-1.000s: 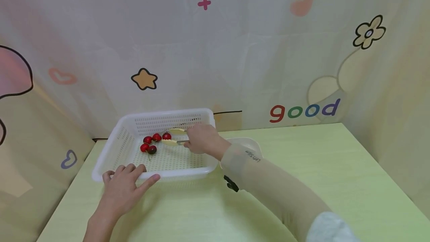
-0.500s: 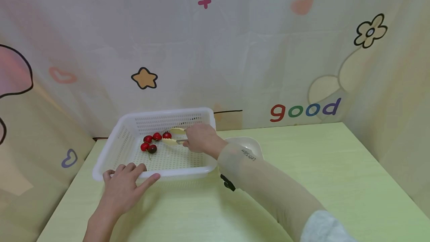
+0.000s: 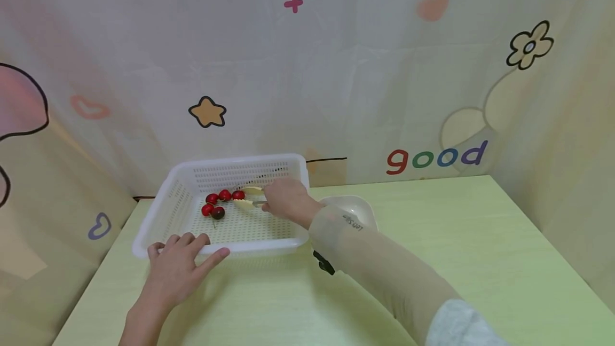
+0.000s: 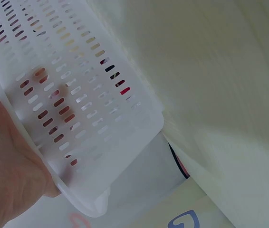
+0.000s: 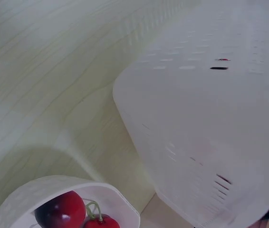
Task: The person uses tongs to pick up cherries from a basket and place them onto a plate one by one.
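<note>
My left hand (image 3: pixel 175 268) grips the near rim of a white slotted plastic basket (image 3: pixel 250 247), with its fingers over the edge and its thumb outside. Through the slots in the left wrist view, parts of the fingers (image 4: pixel 58 107) show. In my right hand (image 3: pixel 290 199), inside the basket, is a pair of tongs (image 3: pixel 245 204) with cream tips. The tips stand apart, right beside one red cherry (image 3: pixel 238 195); whether they touch it I cannot tell. Several other cherries (image 3: pixel 218 213) lie to its left, one of them darker. The tongs' handle is mostly hidden by the hand.
Right of the basket, partly behind my right forearm, stands a white bowl (image 3: pixel 357 204). The right wrist view shows cherries (image 5: pixel 63 211) inside it. All stands on a pale green-yellow table (image 3: pixel 461 228), with a printed curtain (image 3: pixel 336 95) behind.
The right wrist and forearm have shifted slightly left, and the tongs' tips look a little closer together. The left hand, the basket and the cherries have stayed in place.
</note>
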Action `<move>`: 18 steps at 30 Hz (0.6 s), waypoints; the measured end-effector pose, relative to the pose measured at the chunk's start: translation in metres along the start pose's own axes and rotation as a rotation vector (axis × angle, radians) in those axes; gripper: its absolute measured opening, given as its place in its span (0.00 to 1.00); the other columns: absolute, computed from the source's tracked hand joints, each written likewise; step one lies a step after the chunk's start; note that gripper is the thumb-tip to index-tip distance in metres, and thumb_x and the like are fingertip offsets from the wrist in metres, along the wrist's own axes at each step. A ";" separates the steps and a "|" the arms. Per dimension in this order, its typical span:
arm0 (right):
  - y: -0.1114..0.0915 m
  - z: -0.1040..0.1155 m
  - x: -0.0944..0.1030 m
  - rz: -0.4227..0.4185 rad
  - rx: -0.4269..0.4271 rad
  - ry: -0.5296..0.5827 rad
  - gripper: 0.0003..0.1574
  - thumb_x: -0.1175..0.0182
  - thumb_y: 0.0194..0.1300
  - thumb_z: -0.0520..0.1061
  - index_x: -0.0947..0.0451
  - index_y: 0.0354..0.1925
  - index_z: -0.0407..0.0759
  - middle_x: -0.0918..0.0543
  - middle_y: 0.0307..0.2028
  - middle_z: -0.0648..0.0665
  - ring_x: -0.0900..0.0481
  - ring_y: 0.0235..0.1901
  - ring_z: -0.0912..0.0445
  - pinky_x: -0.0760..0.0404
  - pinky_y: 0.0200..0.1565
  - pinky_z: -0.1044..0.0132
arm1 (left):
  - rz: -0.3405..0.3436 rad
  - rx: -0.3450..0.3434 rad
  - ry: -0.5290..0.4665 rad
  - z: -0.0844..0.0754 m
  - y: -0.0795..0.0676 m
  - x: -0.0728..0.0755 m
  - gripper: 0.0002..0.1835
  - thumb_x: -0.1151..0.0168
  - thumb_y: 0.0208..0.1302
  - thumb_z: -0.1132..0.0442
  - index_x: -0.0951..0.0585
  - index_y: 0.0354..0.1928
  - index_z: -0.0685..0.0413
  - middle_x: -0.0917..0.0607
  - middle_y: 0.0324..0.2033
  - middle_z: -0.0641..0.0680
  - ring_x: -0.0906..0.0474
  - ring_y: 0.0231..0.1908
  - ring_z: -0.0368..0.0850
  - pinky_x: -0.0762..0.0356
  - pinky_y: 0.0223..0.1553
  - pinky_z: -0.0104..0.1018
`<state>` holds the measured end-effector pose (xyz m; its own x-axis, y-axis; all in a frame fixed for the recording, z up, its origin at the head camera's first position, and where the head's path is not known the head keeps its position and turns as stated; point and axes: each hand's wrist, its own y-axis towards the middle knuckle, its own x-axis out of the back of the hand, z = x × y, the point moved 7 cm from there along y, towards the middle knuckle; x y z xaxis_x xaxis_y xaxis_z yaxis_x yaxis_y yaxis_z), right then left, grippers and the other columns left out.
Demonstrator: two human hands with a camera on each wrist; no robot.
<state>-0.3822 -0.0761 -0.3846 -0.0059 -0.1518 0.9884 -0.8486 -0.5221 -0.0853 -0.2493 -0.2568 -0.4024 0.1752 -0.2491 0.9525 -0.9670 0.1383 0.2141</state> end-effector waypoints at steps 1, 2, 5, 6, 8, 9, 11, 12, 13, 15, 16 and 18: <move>0.000 0.000 0.000 0.000 -0.001 -0.001 0.22 0.42 0.75 0.64 0.17 0.48 0.49 0.19 0.31 0.51 0.25 0.29 0.57 0.22 0.28 0.64 | 0.000 0.000 0.001 0.000 0.000 0.000 0.31 0.47 0.69 0.27 0.17 0.46 0.47 0.21 0.35 0.49 0.25 0.43 0.59 0.44 0.48 0.70; 0.000 0.001 0.000 0.000 -0.002 -0.004 0.22 0.42 0.75 0.64 0.17 0.48 0.49 0.19 0.31 0.51 0.25 0.28 0.57 0.22 0.28 0.64 | 0.001 0.000 0.003 0.000 0.000 -0.001 0.31 0.47 0.69 0.27 0.17 0.46 0.47 0.21 0.35 0.49 0.25 0.43 0.59 0.44 0.48 0.70; -0.002 0.002 0.000 -0.004 -0.008 -0.002 0.22 0.42 0.75 0.63 0.17 0.48 0.48 0.19 0.30 0.51 0.25 0.27 0.57 0.22 0.28 0.63 | 0.001 0.002 0.007 0.001 0.000 -0.002 0.31 0.48 0.69 0.27 0.17 0.46 0.47 0.21 0.35 0.49 0.25 0.43 0.58 0.44 0.48 0.70; -0.002 0.002 0.001 -0.006 -0.008 -0.001 0.22 0.42 0.75 0.63 0.17 0.48 0.48 0.19 0.30 0.51 0.25 0.27 0.57 0.22 0.27 0.63 | 0.002 0.002 0.007 0.001 0.001 -0.002 0.32 0.48 0.69 0.27 0.17 0.46 0.47 0.21 0.35 0.50 0.25 0.43 0.58 0.44 0.48 0.70; -0.003 0.002 0.002 -0.017 -0.002 -0.007 0.22 0.42 0.75 0.63 0.17 0.47 0.48 0.19 0.30 0.51 0.25 0.27 0.57 0.21 0.28 0.63 | 0.001 0.003 0.011 0.001 0.001 -0.002 0.32 0.48 0.69 0.27 0.17 0.46 0.47 0.21 0.35 0.50 0.25 0.43 0.59 0.44 0.48 0.70; -0.003 0.002 0.003 -0.023 0.001 -0.008 0.21 0.42 0.75 0.63 0.17 0.47 0.48 0.19 0.30 0.51 0.25 0.27 0.57 0.21 0.28 0.63 | 0.001 0.003 0.013 0.001 0.001 -0.002 0.32 0.48 0.69 0.26 0.17 0.46 0.47 0.21 0.36 0.50 0.25 0.43 0.59 0.44 0.48 0.70; -0.004 0.003 0.004 -0.035 0.010 -0.012 0.22 0.42 0.76 0.62 0.17 0.47 0.48 0.19 0.30 0.51 0.25 0.28 0.57 0.20 0.29 0.62 | 0.001 0.002 0.012 0.001 0.001 -0.001 0.32 0.48 0.69 0.27 0.17 0.46 0.47 0.21 0.36 0.50 0.26 0.43 0.58 0.44 0.48 0.70; -0.005 0.002 0.005 -0.038 0.012 -0.010 0.21 0.42 0.76 0.62 0.17 0.46 0.48 0.19 0.31 0.51 0.24 0.28 0.57 0.20 0.30 0.62 | 0.003 0.001 0.012 0.001 0.001 -0.001 0.32 0.48 0.69 0.27 0.17 0.46 0.47 0.21 0.36 0.50 0.26 0.43 0.58 0.44 0.49 0.70; -0.005 0.002 0.005 -0.041 0.013 -0.005 0.21 0.42 0.76 0.62 0.17 0.46 0.48 0.18 0.31 0.51 0.24 0.28 0.57 0.19 0.30 0.62 | 0.003 0.002 0.011 0.001 0.001 -0.001 0.32 0.48 0.69 0.27 0.17 0.46 0.47 0.21 0.36 0.50 0.26 0.43 0.58 0.44 0.49 0.70; -0.006 0.001 0.005 -0.040 0.016 0.005 0.21 0.42 0.76 0.63 0.18 0.47 0.48 0.17 0.32 0.51 0.24 0.29 0.57 0.19 0.30 0.61 | 0.005 0.002 0.008 0.000 0.000 -0.001 0.32 0.48 0.69 0.27 0.17 0.46 0.48 0.21 0.36 0.50 0.26 0.43 0.59 0.44 0.49 0.70; -0.006 0.000 0.005 -0.036 0.014 0.017 0.21 0.42 0.76 0.63 0.18 0.48 0.48 0.17 0.33 0.51 0.23 0.29 0.58 0.20 0.30 0.62 | 0.007 0.003 0.008 0.000 0.000 0.000 0.32 0.48 0.69 0.27 0.17 0.46 0.48 0.21 0.36 0.50 0.26 0.43 0.59 0.44 0.49 0.70; -0.006 -0.002 0.005 -0.028 0.006 0.046 0.21 0.42 0.75 0.63 0.19 0.50 0.50 0.17 0.36 0.51 0.23 0.29 0.58 0.21 0.29 0.62 | 0.008 0.005 0.007 -0.001 0.000 0.000 0.32 0.48 0.69 0.27 0.17 0.46 0.48 0.21 0.36 0.50 0.26 0.44 0.59 0.44 0.48 0.70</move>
<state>-0.3778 -0.0719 -0.3786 -0.0064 -0.0987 0.9951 -0.8457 -0.5304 -0.0580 -0.2489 -0.2561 -0.4021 0.1686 -0.2413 0.9557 -0.9693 0.1352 0.2052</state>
